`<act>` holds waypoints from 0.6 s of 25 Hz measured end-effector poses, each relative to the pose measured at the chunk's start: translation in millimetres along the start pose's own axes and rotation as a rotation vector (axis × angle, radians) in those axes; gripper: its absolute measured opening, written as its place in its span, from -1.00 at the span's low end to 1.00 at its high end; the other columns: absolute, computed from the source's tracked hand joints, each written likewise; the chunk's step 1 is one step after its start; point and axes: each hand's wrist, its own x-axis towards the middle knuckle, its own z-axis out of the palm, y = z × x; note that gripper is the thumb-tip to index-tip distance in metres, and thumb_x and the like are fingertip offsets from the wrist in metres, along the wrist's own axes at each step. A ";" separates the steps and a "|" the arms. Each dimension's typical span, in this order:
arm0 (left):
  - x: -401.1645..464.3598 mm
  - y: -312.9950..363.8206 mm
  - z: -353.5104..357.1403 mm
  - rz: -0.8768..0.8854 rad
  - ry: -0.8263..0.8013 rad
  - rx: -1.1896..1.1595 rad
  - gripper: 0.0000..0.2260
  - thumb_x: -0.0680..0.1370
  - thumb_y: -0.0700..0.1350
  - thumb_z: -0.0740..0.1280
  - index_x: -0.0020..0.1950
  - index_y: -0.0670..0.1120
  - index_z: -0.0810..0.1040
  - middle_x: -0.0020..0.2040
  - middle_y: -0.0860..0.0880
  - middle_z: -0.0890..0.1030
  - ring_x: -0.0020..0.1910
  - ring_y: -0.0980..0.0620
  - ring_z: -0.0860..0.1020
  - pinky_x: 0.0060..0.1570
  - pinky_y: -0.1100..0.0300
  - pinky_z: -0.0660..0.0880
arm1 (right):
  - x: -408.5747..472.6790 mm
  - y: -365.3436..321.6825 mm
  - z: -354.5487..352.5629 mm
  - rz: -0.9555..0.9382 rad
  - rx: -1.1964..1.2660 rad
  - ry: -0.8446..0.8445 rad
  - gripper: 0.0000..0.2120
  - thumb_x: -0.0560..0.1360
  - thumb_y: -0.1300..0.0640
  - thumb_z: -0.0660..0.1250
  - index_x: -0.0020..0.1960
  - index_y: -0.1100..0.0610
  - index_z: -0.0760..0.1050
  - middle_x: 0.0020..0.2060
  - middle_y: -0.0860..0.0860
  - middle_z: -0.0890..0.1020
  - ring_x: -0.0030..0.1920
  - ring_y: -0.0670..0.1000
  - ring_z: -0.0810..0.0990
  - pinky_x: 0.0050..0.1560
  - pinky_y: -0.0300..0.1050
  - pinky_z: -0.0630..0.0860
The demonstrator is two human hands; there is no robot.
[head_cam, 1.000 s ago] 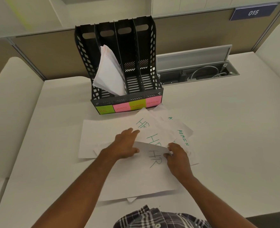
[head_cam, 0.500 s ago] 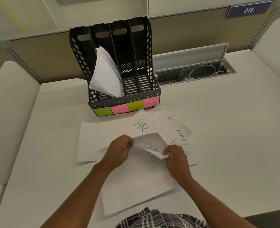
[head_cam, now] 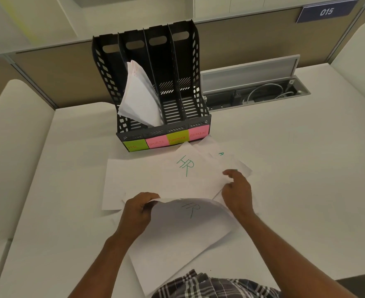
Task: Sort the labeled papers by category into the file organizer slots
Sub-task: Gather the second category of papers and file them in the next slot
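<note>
Left hand [head_cam: 137, 211] fingers pinching curled HR sheet [head_cam: 183, 229] in front of file organizer [head_cam: 155, 87], right hand [head_cam: 237, 190] fingers gripping second HR sheet [head_cam: 183, 171] edge, nearer the organizer

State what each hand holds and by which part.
Left hand pinches the lifted HR sheet at its far left edge. Right hand grips the next HR sheet at its right edge.

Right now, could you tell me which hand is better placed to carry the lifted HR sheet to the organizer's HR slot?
Left. The left hand already pinches the lifted HR sheet, and the HR slot is leftmost. The right hand holds another HR page.
</note>
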 end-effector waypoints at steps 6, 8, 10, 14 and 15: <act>0.0 5.0 0.1 -0.005 0.035 0.003 -0.62 0.42 -0.56 0.29 -0.02 -0.16 0.70 -0.05 0.01 0.70 -0.01 0.07 0.65 0.05 0.32 0.54 | 31.6 -7.9 13.8 -0.013 -0.447 -0.247 -0.53 0.53 0.15 0.36 0.41 0.16 0.38 0.35 0.12 0.48 0.37 0.17 0.37 0.37 0.04 0.35; 0.0 5.2 0.6 -0.021 0.035 -0.002 -0.58 0.40 -0.59 0.26 -0.02 -0.15 0.70 -0.04 0.00 0.70 0.01 0.09 0.65 0.07 0.38 0.51 | 33.2 -10.4 20.1 -0.008 -0.484 -0.252 -0.51 0.51 0.11 0.39 0.41 0.15 0.38 0.33 0.13 0.47 0.34 0.17 0.38 0.33 0.06 0.38; 0.4 4.9 0.6 -0.019 0.041 0.006 -0.56 0.38 -0.60 0.25 -0.01 -0.15 0.70 -0.03 0.00 0.70 0.02 0.10 0.64 0.09 0.43 0.48 | 34.5 -12.7 23.2 -0.015 -0.497 -0.221 -0.51 0.50 0.13 0.39 0.40 0.15 0.39 0.27 0.14 0.49 0.29 0.17 0.41 0.31 0.07 0.40; 2.2 3.9 0.3 -0.020 0.062 0.009 -0.54 0.37 -0.61 0.24 0.01 -0.15 0.69 0.01 -0.02 0.69 0.07 0.01 0.64 0.14 0.34 0.51 | 32.9 -10.3 20.8 -0.053 -0.434 -0.153 -0.58 0.52 0.27 0.34 0.37 0.16 0.44 0.22 0.16 0.53 0.25 0.17 0.47 0.29 0.07 0.44; 3.0 3.5 0.4 -0.018 0.066 0.007 -0.54 0.38 -0.61 0.25 0.01 -0.15 0.69 0.01 -0.02 0.69 0.08 0.01 0.64 0.15 0.28 0.52 | 31.9 -9.8 19.8 -0.043 -0.388 -0.152 -0.59 0.52 0.29 0.33 0.37 0.17 0.45 0.22 0.16 0.53 0.25 0.16 0.49 0.29 0.07 0.45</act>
